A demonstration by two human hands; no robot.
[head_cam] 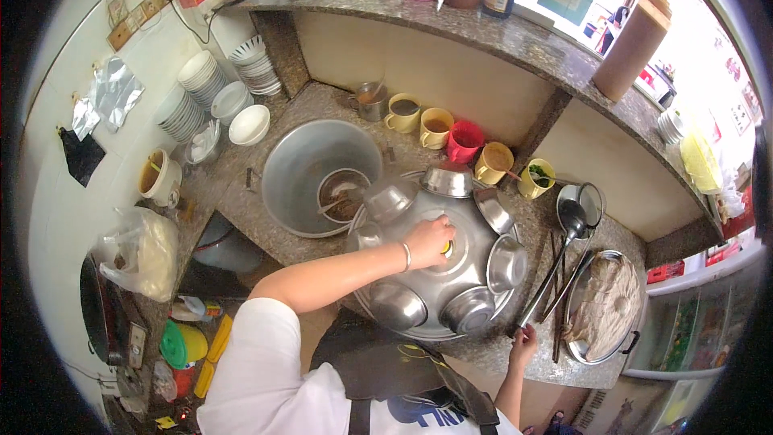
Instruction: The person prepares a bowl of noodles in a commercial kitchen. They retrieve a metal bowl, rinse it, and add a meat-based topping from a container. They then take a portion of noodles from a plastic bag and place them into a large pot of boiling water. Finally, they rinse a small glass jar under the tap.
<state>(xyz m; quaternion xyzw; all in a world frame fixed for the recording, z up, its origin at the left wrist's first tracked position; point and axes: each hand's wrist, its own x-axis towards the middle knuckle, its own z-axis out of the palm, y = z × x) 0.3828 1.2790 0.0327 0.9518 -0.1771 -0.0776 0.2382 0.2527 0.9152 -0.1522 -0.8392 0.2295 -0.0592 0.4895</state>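
My left hand [430, 240] grips the knob at the centre of a large round metal lid [423, 275]. Around the lid's slope lie several small steel bowls, among them one upside down at the back [447, 181] and one at the front right [468, 311]. Down at the counter's front edge, my right hand [524, 344] holds the handle end of a long metal ladle [546, 281]. The dark ladle head rests near a strainer [592, 205] on the counter. Whatever is under the lid is hidden.
A deep metal pot [290, 175] with a bowl inside stands left of the lid. Mugs of sauces [436, 127] line the back. To the right are chopsticks [557, 296] and a tray of pale wrappers or dough [607, 308]. A raised stone shelf [386, 15] curves behind.
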